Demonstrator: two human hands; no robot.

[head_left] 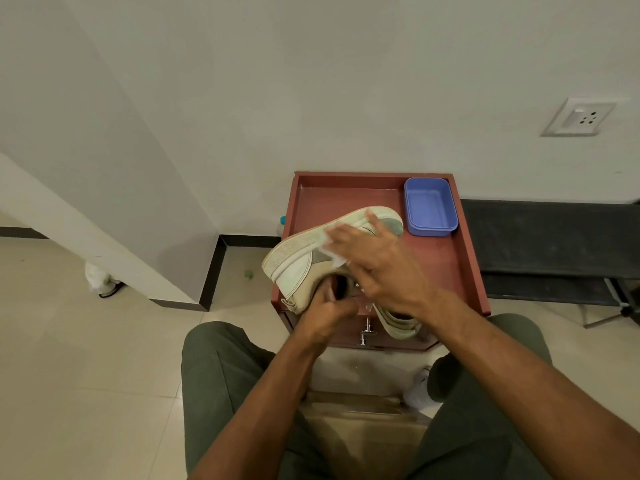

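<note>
While it is held tilted on its side just above the red-brown wooden counter (446, 268), the scuffed cream leather sneaker (299, 263) looks light and fairly stiff. It is best held at the collar, where the left grip (325, 308) curls into the opening. The right grip (379, 270), fingers flat and spread, presses a white cloth (335, 258) against its grey-patched side.

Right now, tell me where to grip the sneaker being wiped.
Grip the sneaker at its collar, from the near side and below, as the left hand does: the opening faces the person and offers a hold, the sole tilts away, leaving the side free for the right hand and its wipe.
</note>
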